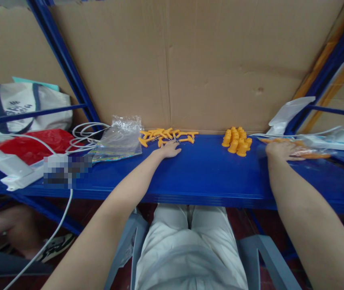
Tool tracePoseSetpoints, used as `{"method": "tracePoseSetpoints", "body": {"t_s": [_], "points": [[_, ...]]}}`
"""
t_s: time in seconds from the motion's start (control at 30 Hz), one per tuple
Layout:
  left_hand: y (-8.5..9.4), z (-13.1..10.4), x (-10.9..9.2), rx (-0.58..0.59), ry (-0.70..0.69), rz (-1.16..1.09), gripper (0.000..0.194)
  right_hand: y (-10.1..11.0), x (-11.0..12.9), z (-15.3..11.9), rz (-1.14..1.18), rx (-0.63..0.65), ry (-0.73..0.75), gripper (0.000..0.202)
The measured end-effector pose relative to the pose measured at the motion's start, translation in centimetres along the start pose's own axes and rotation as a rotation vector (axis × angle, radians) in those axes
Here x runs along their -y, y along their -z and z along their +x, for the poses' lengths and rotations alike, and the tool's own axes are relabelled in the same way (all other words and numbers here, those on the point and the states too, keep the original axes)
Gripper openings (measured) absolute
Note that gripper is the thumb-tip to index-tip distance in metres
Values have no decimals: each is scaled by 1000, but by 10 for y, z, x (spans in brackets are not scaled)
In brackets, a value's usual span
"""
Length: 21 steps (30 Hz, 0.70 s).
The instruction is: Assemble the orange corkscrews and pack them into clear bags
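Observation:
My left hand (170,149) lies palm down on the blue shelf, its fingers apart. Its fingertips touch the near side of a loose pile of orange plastic pieces (159,133), thin and branching, with small dark bits among them. Further right stands a tight cluster of orange plastic figures (237,140), upright and rounded; neither hand touches them. At the right end, my right hand (282,150) is closed over a transparent plastic bag (313,154) with orange pieces inside. Part of that bag is hidden beneath the hand.
An opened plastic bag (119,139) lies left of the pile. Beyond it are coiled white cables (84,135), a white power strip (27,177), a red bag (45,143) and a canvas bag (51,106). Cardboard (208,64) backs the shelf (202,173). Another person's leg (17,225) shows lower left.

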<state>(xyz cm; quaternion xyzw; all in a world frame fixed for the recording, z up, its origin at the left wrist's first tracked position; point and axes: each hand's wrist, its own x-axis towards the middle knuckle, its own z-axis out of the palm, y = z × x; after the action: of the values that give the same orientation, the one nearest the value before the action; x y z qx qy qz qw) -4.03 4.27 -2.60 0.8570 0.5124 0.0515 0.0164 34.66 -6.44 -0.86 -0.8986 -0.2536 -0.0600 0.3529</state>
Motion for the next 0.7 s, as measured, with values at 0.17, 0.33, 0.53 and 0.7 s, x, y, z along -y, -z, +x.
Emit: {"method": "tracePoseSetpoints", "body": {"t_s": [0.17,0.33,0.53,0.7], "points": [[-1,1,2,-9,-8,-16,59,11,6,-7,84,-25,-90,62],[3,-3,-3,16,11,6,60,12,6,-2,109,21,-95,61],[9,-6,-7,15,24,23,59,12,6,-3,140,23,-111,59],[10,-6,-6,-39,17,8,52,20,12,-9,146,-41,35,54]]}}
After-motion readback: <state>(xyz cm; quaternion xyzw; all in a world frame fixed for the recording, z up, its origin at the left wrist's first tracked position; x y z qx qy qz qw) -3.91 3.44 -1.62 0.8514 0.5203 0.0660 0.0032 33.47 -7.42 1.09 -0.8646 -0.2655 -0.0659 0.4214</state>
